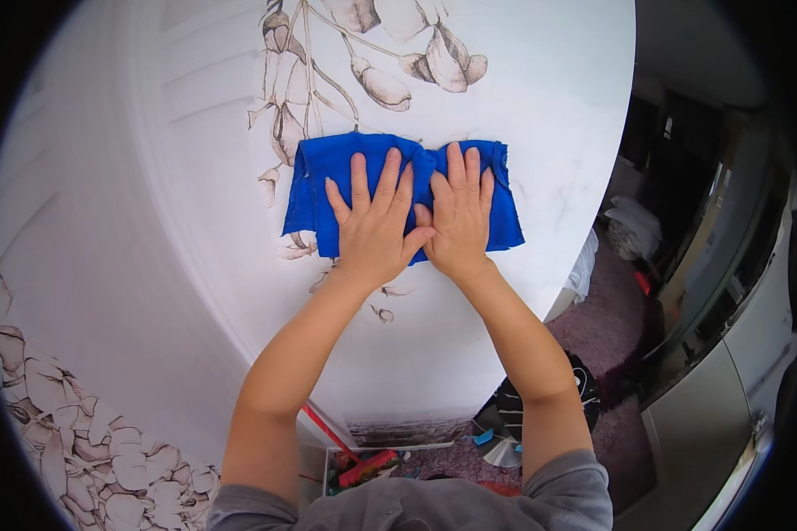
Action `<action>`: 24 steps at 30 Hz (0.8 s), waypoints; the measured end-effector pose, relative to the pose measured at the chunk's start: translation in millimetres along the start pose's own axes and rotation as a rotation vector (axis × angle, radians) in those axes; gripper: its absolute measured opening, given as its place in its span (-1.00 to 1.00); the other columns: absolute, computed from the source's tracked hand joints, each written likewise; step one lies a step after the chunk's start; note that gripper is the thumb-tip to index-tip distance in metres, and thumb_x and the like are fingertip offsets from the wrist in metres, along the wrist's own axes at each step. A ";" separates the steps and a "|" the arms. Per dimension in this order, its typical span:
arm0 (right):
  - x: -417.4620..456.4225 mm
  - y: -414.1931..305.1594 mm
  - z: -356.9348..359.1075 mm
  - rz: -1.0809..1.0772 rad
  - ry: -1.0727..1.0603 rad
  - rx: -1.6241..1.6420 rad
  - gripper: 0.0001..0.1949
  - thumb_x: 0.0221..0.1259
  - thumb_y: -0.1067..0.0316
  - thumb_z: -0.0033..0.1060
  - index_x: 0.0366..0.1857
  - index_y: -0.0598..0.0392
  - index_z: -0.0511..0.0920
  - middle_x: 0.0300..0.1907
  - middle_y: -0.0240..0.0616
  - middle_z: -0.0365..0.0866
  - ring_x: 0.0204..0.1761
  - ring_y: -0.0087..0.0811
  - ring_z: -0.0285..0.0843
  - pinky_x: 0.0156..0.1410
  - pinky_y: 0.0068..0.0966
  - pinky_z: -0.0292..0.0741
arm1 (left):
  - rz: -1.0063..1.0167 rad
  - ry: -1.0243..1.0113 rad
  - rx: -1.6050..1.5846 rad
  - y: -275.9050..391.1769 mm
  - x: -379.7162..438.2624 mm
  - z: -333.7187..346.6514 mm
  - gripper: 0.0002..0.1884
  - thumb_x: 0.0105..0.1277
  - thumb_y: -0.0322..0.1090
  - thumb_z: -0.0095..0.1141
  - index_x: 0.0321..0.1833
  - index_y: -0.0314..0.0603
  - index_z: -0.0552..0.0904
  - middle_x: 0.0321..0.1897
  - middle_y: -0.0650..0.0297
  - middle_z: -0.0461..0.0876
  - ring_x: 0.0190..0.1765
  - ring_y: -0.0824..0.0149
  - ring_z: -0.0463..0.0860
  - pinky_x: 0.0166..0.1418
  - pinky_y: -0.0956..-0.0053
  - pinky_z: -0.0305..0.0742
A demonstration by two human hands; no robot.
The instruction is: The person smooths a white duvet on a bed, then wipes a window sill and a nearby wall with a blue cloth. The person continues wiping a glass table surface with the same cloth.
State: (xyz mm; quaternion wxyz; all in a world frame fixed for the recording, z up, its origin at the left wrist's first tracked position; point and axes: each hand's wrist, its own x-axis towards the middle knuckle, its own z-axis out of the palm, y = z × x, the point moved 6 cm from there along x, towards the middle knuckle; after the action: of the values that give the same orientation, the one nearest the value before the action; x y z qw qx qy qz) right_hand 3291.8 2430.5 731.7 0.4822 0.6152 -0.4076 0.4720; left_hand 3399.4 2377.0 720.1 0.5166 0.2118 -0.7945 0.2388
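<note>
A blue cloth [372, 149], folded over with a raised ridge near its middle, lies flat against a white surface [538, 166] printed with brown flowers and buds. My left hand [378, 219] presses on the left half of the cloth with its fingers spread. On the right half rests my right hand [460, 219], its palm down and fingers slightly apart. The left thumb touches the right hand near its thumb. Neither hand grips the cloth; its outer edges show on both sides of them.
Below the surface, a red broom [365, 466] leans by the bottom edge. A black bag [581, 391] sits on a purple carpet [608, 312] at the lower right. Farther off lie white bundles [631, 229] and a small red object [641, 283], beside a pale cabinet [694, 405].
</note>
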 end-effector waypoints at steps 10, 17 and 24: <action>-67.8 39.1 -15.7 -0.036 -0.165 -0.181 -0.44 0.47 -0.07 -0.02 0.38 0.07 0.45 0.57 0.08 0.16 0.62 0.12 -0.02 0.58 0.22 -0.32 | 0.064 -0.059 -0.028 46.0 -29.9 38.6 -0.10 0.34 0.37 0.01 0.51 -0.28 0.37 0.65 0.00 0.03 0.65 -0.30 -0.23 0.43 -0.45 -0.66; -35.1 50.6 -22.5 -0.005 -0.160 -0.163 -0.42 0.40 -0.04 0.08 0.42 0.01 0.41 0.60 -0.05 0.14 0.62 0.09 -0.02 0.52 0.32 -0.22 | -0.018 -0.057 -0.068 55.7 4.9 36.6 -0.04 0.43 0.38 -0.13 0.54 -0.47 0.24 0.66 -0.12 -0.08 0.66 -0.31 -0.37 0.42 -0.45 -0.71; -76.7 104.6 -62.4 -0.004 -0.197 -0.196 -0.40 0.41 -0.11 0.07 0.41 0.00 0.45 0.61 -0.05 0.12 0.64 0.13 -0.10 0.57 0.27 -0.45 | 0.043 -0.055 -0.079 108.5 2.6 66.4 -0.11 0.36 0.38 -0.01 0.51 -0.26 0.39 0.65 0.06 0.07 0.67 -0.23 -0.20 0.46 -0.42 -0.63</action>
State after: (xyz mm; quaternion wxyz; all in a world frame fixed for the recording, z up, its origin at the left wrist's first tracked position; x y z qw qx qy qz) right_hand 3163.0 2473.9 684.4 0.4984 0.6094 -0.4959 0.3665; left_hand 3287.3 2423.4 681.6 0.4972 0.1805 -0.8217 0.2122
